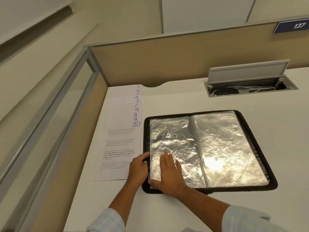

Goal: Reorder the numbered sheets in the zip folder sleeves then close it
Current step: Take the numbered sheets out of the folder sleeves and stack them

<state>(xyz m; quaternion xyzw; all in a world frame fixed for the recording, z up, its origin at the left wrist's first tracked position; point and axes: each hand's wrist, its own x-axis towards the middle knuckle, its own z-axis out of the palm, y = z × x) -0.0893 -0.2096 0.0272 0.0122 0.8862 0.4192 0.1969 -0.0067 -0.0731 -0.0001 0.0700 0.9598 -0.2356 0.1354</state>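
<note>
Zip folder (146,131) is lying open on the desk (184,215), numbered sheets (122,131) fanned at its nine o'clock. My left hand (138,169) is gripping its seven-o'clock edge; my right hand (168,174) is pressing flat, fingers straight, on the left sleeve (172,136).

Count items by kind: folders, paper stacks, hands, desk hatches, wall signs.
Black open zip folder with clear sleeves: 1
White fanned stack of numbered sheets: 1
Left hand and right hand: 2
Grey flip-up desk cable hatch: 1
Blue 137 sign: 1
Total: 6
</note>
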